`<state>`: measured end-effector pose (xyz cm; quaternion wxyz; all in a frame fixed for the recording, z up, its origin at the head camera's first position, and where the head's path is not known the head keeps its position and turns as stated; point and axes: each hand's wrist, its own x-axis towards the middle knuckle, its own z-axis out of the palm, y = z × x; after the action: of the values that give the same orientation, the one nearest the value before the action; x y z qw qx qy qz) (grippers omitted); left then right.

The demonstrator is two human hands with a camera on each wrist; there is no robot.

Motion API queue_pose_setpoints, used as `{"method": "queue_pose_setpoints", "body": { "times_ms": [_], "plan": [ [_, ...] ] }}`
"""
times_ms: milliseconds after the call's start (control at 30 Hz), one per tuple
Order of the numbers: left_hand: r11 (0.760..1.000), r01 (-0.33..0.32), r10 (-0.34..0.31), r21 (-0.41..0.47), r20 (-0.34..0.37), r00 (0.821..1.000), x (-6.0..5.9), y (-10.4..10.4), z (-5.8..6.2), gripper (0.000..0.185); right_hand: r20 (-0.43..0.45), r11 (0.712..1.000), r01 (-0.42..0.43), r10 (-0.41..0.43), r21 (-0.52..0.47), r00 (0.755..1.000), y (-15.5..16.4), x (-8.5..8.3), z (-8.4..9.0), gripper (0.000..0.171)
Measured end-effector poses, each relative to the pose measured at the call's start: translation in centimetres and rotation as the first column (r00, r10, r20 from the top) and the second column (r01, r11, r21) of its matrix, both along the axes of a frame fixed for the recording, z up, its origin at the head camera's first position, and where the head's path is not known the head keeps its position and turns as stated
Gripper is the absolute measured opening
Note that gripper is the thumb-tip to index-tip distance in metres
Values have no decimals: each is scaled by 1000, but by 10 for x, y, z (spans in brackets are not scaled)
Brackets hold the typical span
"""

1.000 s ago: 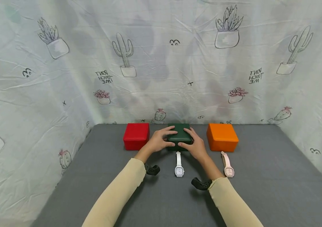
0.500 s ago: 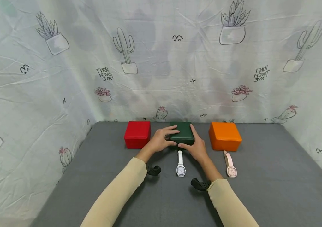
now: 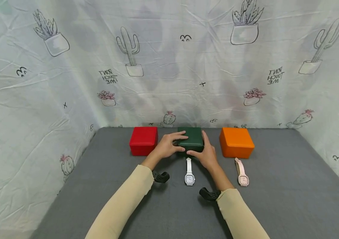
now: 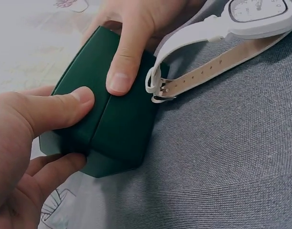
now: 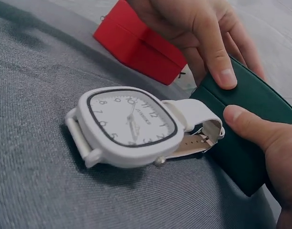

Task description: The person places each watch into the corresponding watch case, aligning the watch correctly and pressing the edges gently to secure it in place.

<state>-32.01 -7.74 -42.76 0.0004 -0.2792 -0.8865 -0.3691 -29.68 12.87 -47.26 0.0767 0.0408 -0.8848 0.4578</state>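
Both hands, left hand (image 3: 167, 147) and right hand (image 3: 206, 156), still grip the closed dark green leatherette box (image 3: 191, 138), thumbs at its front seam. It sits unmoved between red and orange boxes; lid not yet lifted

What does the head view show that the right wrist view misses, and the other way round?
Only the head view shows the orange box and the pink watch in front of it. Only the right wrist view shows the white watch's dial numerals and its strap buckle against the green box. Both show the red box, the left hand and right hand holding the green box.
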Motion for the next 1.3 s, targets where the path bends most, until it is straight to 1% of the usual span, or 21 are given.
{"method": "queue_pose_setpoints", "body": {
  "times_ms": [133, 333, 467, 633, 733, 867, 967, 1067, 1133, 1200, 1300],
  "plan": [
    [1000, 5, -5, 4, 21, 1000, -1, 0, 3, 55, -8, 1000, 11, -11, -17, 1000, 0, 1, 2, 110],
    [1000, -3, 2, 15, 66, 998, -4, -1, 17, 52, 0, 999, 24, -24, -31, 1000, -1, 0, 2, 108],
    [1000, -9, 9, -4, 102, 995, -6, 0, 25, 51, 0, 999, 16, -16, -39, 1000, -1, -1, 0, 106],
    [999, 4, 0, -46, 98, 995, -9, 1, 30, 50, -9, 999, 21, -21, -50, 1000, 0, -1, -1, 105],
    [998, -3, 9, -68, 87, 996, -10, 2, 31, 50, -8, 998, 25, -25, -54, 1000, 1, -1, -1, 104],
    [998, -45, 49, -53, 73, 996, -9, 4, 32, 48, 2, 998, 11, -11, -58, 1000, 1, 0, 0, 103],
    [996, -85, 86, -30, 38, 996, -9, 6, 34, 47, 13, 998, 1, 0, -60, 1000, 1, 0, 1, 104],
    [991, -135, 135, -16, -8, 991, -9, 9, 36, 47, 23, 998, -10, 12, -64, 1000, 0, 0, 3, 105],
    [984, -180, 179, -14, -31, 983, -10, 13, 37, 46, 24, 998, -14, 16, -65, 1000, 0, 1, 4, 104],
    [973, -231, 231, 5, -56, 971, -10, 17, 37, 45, 22, 998, -15, 16, -65, 1000, 0, 1, 4, 103],
    [950, -305, 310, 61, -107, 945, -12, 24, 33, 46, 23, 998, -13, 15, -68, 1000, 0, 2, 2, 101]
  ]
}}
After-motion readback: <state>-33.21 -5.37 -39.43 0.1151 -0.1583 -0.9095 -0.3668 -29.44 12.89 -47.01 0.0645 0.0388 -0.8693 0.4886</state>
